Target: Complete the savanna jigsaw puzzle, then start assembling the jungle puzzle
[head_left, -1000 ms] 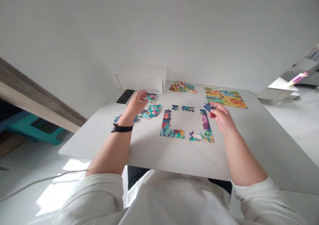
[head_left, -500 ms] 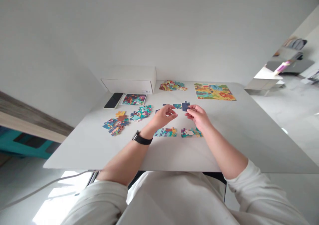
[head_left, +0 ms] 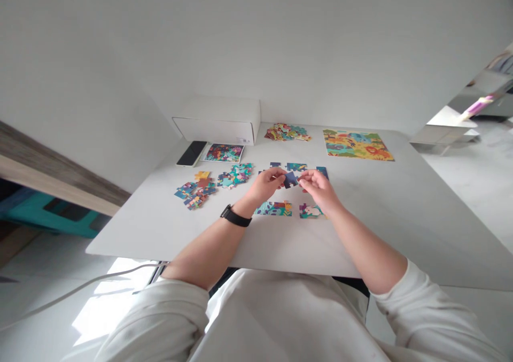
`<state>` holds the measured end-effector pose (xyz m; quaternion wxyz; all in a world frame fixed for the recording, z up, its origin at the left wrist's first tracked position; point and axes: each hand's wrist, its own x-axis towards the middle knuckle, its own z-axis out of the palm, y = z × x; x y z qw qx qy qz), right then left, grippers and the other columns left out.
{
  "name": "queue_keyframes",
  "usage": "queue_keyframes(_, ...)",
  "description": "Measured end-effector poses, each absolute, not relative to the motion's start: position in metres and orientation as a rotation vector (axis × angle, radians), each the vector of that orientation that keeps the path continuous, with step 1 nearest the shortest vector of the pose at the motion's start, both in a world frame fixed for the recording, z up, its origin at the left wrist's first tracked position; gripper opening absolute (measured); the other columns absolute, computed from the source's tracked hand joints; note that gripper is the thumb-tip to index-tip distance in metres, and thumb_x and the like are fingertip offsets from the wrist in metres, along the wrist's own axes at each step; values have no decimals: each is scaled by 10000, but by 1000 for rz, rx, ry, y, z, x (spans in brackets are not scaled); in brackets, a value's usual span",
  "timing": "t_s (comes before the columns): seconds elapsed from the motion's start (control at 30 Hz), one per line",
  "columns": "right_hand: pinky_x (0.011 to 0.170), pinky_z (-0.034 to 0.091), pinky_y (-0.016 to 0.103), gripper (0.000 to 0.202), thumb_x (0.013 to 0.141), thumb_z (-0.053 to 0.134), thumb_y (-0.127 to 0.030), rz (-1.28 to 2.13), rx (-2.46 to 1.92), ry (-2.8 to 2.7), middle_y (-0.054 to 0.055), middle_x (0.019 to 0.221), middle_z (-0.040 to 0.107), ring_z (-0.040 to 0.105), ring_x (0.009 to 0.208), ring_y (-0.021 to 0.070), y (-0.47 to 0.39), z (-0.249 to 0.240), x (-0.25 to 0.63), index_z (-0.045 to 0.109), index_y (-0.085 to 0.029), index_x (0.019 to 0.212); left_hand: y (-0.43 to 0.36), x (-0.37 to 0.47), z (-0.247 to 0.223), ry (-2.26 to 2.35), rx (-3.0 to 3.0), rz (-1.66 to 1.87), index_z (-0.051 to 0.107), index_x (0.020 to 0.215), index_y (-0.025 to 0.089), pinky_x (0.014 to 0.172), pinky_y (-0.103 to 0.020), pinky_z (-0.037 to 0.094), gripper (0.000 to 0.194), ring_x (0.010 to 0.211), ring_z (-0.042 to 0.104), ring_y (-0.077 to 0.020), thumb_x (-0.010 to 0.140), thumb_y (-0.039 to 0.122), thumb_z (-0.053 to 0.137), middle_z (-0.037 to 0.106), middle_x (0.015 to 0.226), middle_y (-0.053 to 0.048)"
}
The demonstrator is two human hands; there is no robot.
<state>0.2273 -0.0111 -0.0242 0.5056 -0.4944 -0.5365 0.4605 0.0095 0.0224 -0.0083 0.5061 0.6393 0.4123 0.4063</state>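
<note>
A dark blue puzzle piece (head_left: 290, 179) is between my hands, pinched by the fingers of my left hand (head_left: 266, 184). The fingertips of my right hand (head_left: 317, 185) are closed at the piece's right corner. Behind my hands lie a blue patterned piece (head_left: 296, 167) and a dark piece (head_left: 275, 164). Another blue piece (head_left: 321, 172) is partly covered by my right hand. In front are a joined teal strip (head_left: 274, 208) and a strip with a white animal (head_left: 310, 210). Loose pieces (head_left: 235, 175) lie to the left.
At the back left are a white box (head_left: 216, 129), a phone (head_left: 191, 153) and a picture card (head_left: 224, 152). Another pile (head_left: 286, 132) and an animal picture (head_left: 358, 145) lie at the back. More pieces (head_left: 195, 191) lie left on the white table (head_left: 401, 217).
The dark blue piece has moved left and turned, and my left hand has closed on it. My right hand still touches it. The view has shifted slightly.
</note>
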Motion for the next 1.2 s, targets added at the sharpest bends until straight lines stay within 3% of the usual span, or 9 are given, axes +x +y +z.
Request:
queue_keyframes(0.1, 747, 585, 332, 516, 784, 832, -623, 1119, -1178, -1310, 28, 999, 744, 724, 880, 204, -10, -26, 231, 667, -273, 1125, 23, 6, -7, 1043, 1640, 939, 770, 1053, 202, 658, -296, 531, 229, 701, 653, -167, 942, 386, 690, 719, 753, -27)
queue_keyframes(0.23, 710, 571, 347, 481, 792, 828, -610, 1156, -1212, -1379, 16, 871, 734, 713, 799, 214, -14, -23, 226, 694, -264, 1099, 23, 7, -7, 1013, 1666, 916, 793, 1048, 206, 681, -310, 554, 217, 723, 674, -175, 936, 372, 708, 751, 802, -41)
queue_keyframes(0.4, 667, 538, 343, 421, 748, 845, -560, 1198, -1282, -1382, -7, 756, 714, 685, 700, 206, -14, -22, 227, 701, -258, 1004, 21, 9, -13, 963, 1691, 959, 759, 1134, 195, 724, -307, 583, 264, 779, 717, -162, 913, 340, 759, 774, 1039, -86)
queue_keyframes(0.53, 638, 510, 323, 398, 742, 832, -545, 1191, -1321, -1352, -12, 730, 710, 665, 670, 194, -10, -24, 234, 703, -257, 984, 16, 8, -14, 863, 1986, 1015, 723, 1223, 228, 863, -345, 617, 418, 1001, 738, -210, 833, 286, 862, 713, 1273, -118)
queue_keyframes(0.73, 624, 508, 320, 407, 701, 843, -531, 1209, -1348, -1325, -19, 706, 696, 648, 642, 187, -11, -25, 230, 700, -253, 961, 12, 5, -9, 742, 2365, 992, 720, 1221, 246, 1092, -453, 561, 300, 1246, 692, -286, 929, 238, 787, 726, 1302, -126)
queue_keyframes(0.87, 672, 539, 333, 426, 732, 814, -539, 1174, -1349, -1334, 10, 800, 741, 684, 711, 198, -6, -24, 235, 707, -253, 1029, 23, -7, -1, 745, 2444, 956, 735, 1215, 250, 1118, -454, 528, 277, 1244, 700, -293, 944, 272, 788, 762, 1275, -118)
queue_keyframes(1.0, 739, 558, 355, 393, 793, 766, -521, 915, -1418, -1382, 29, 916, 756, 703, 814, 214, 16, -14, 257, 724, -263, 1087, 52, -37, 14, 1026, 2356, 1113, 746, 1187, 230, 1156, -450, 484, 234, 1274, 684, -289, 968, 312, 759, 752, 1332, -126)
queue_keyframes(1.2, 964, 566, 440, 198, 832, 794, -337, 643, -1376, -1789, 55, 1035, 807, 732, 969, 254, 71, 12, 257, 781, -270, 1018, 106, -64, 15, 1387, 2231, 1015, 757, 1147, 224, 1119, -423, 487, 197, 1208, 690, -284, 966, 288, 712, 780, 1240, -99)
